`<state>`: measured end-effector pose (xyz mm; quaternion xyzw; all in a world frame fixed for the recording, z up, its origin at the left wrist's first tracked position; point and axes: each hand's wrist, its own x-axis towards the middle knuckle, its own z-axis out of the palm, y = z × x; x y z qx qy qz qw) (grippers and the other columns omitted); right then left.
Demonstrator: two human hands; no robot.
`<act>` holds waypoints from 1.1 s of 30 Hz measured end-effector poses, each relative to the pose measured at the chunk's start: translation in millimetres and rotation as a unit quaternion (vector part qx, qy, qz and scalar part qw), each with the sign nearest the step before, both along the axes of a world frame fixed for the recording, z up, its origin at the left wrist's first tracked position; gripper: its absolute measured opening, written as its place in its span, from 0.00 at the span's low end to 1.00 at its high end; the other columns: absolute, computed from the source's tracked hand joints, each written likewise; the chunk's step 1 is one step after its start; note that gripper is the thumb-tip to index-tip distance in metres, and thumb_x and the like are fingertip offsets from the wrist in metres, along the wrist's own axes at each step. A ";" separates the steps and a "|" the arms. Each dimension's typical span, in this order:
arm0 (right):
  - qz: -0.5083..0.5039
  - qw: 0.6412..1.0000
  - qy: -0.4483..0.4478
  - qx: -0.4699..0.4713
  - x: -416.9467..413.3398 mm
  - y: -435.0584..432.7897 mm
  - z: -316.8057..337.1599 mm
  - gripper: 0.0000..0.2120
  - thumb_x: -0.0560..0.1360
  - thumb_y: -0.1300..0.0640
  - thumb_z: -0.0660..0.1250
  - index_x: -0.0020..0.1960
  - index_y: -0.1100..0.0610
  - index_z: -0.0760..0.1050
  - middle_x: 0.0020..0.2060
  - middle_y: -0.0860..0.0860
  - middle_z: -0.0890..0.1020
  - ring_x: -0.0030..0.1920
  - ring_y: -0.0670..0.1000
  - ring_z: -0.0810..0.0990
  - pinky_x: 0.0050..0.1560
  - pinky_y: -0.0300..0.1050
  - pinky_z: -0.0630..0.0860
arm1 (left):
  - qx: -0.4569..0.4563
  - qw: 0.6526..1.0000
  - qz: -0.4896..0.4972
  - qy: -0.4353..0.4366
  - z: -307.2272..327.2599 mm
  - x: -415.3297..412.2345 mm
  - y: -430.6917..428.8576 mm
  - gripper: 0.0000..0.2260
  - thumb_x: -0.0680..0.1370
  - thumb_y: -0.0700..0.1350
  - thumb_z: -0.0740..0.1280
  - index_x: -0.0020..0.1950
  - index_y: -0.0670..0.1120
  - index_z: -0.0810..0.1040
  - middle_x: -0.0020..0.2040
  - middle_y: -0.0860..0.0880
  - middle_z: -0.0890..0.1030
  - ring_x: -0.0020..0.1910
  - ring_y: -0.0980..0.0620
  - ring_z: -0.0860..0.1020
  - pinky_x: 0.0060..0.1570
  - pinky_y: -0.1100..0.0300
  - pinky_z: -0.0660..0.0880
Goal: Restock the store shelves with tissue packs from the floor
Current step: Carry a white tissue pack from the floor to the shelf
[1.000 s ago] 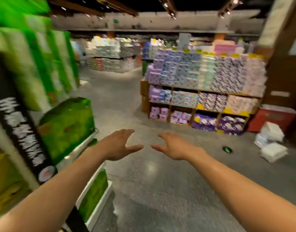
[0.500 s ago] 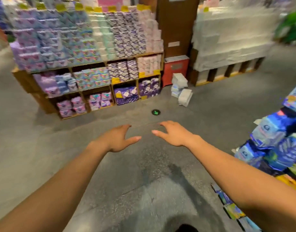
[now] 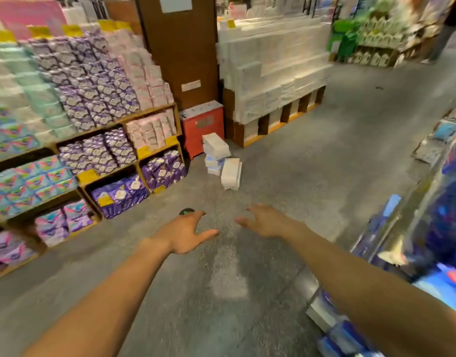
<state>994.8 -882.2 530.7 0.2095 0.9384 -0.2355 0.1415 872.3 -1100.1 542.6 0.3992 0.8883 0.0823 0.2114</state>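
two hands empty and spread: left hand (image 3: 181, 234), right hand (image 3: 267, 221). tissue packs (image 3: 220, 161) just beside red box (image 3: 202, 124) looked loosely stacked; pulling one could topple the rest.

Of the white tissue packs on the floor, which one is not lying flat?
The white tissue pack standing on end, right of the stack; the others lie piled beside the red box.

Grey speckled floor (image 3: 325, 176), brown pillar (image 3: 180, 52), red cabinet (image 3: 196, 135)
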 end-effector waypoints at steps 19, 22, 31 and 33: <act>-0.073 0.997 -0.007 -0.020 -465.4 384.6 -24.1 0.46 0.71 0.20 0.54 0.76 0.51 0.66 0.74 0.51 0.72 0.69 0.54 0.75 0.69 0.52 0.72 | 0.015 0.995 -0.033 -0.094 -41.0 -488.9 393.6 0.46 0.70 0.77 0.53 0.81 0.50 0.57 0.79 0.46 0.64 0.75 0.46 0.66 0.71 0.55 0.64; -0.056 0.998 -0.004 -0.016 -530.1 454.4 -16.5 0.36 0.79 0.35 0.62 0.79 0.55 0.63 0.77 0.52 0.68 0.72 0.55 0.73 0.70 0.48 0.68 | 0.012 0.995 -0.019 -0.099 -55.5 -554.2 462.5 0.56 0.63 0.83 0.47 0.82 0.49 0.54 0.80 0.47 0.62 0.76 0.45 0.65 0.73 0.51 0.65; 0.090 0.995 -0.036 0.020 -736.2 673.5 -32.7 0.35 0.79 0.32 0.59 0.73 0.57 0.67 0.70 0.56 0.73 0.69 0.59 0.72 0.68 0.55 0.71 | 0.027 0.985 0.104 -0.133 -108.4 -686.5 641.4 0.38 0.78 0.70 0.56 0.82 0.52 0.52 0.79 0.47 0.64 0.74 0.45 0.68 0.71 0.52 0.65; 0.131 0.991 -0.038 0.014 -786.5 708.6 -29.2 0.34 0.79 0.34 0.60 0.75 0.55 0.66 0.71 0.53 0.72 0.71 0.57 0.71 0.70 0.52 0.70 | 0.041 0.979 0.137 -0.144 -112.1 -708.6 668.2 0.38 0.79 0.69 0.56 0.82 0.51 0.52 0.80 0.47 0.63 0.75 0.46 0.67 0.70 0.54 0.64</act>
